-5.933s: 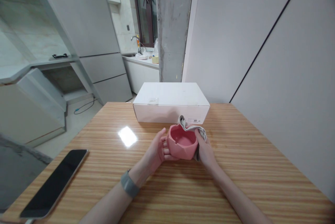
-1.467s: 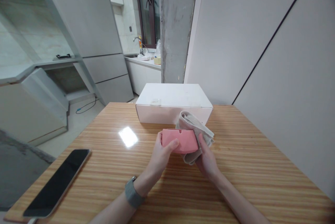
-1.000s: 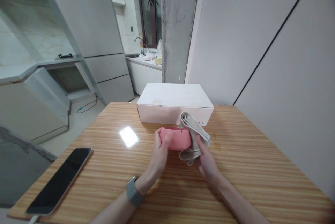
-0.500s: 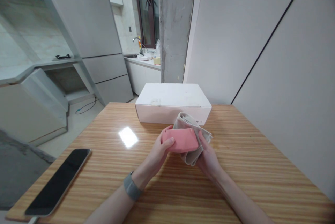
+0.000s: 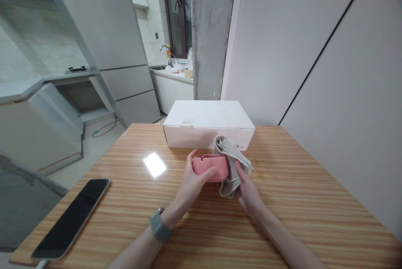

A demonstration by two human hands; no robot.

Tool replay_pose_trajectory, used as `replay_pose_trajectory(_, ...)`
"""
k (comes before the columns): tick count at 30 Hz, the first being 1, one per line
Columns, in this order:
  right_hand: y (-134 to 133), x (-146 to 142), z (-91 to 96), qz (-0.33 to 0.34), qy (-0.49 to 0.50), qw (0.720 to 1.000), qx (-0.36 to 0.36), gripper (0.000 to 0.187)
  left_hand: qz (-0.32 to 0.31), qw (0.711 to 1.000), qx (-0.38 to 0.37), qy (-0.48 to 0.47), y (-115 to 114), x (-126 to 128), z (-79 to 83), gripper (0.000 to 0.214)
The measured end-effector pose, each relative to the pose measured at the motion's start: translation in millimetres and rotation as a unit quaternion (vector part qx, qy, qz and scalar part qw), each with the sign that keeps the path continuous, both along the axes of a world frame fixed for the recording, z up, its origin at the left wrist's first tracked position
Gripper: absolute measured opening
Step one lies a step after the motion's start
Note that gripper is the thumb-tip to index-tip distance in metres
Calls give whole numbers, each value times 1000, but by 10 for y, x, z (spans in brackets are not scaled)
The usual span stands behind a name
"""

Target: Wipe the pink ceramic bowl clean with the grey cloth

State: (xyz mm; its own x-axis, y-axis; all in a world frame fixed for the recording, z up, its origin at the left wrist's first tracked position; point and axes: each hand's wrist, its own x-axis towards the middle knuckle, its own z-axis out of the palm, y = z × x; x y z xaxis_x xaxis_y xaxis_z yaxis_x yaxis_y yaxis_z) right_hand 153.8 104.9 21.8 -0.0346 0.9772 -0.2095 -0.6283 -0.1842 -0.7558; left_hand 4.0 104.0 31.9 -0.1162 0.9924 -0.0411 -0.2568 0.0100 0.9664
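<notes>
A pink ashtray [image 5: 210, 167] with a notch in its rim is held above the table, its side towards me. My left hand [image 5: 197, 179] grips it from the left, thumb across the front and fingers behind. Against the ashtray's right side rests a folded grey cloth [image 5: 230, 156]. My right hand [image 5: 248, 189] is closed on this cloth from the right, with the index finger along its front and the other fingers partly hidden. On my left wrist is a grey-banded watch [image 5: 160, 225].
Behind my hands a white box [image 5: 209, 126] stands on the striped wooden table [image 5: 301, 202]. A black phone [image 5: 72, 218] with a white cable lies at the table's left edge. A fridge [image 5: 103, 30] stands beyond, and a white wall [image 5: 314, 30] rises at the right.
My left hand has turned the ashtray, so its notched rim now shows on top. It has shifted slightly left, and more of the cloth is visible beside it.
</notes>
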Motion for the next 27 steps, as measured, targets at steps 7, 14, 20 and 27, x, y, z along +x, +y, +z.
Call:
replay_pose_trajectory(7, 68, 137, 113, -39, 27, 999, -12, 37, -80, 991, -42, -97, -3, -32, 81, 68)
replay_pose_trajectory(14, -19, 75, 202, 29, 37, 999, 15, 41, -105, 992, 48, -43, -21, -65, 100, 70)
replay_pose_trajectory(20, -49, 10, 179, 50, 44, 998, 5, 44, -160, 979, 12, -126, -25, -59, 64, 79)
replay_pose_trajectory(27, -17, 36, 74, -10, 21, 1000, 10, 40, -80, 994, -5, -69, 8, -40, 12, 77)
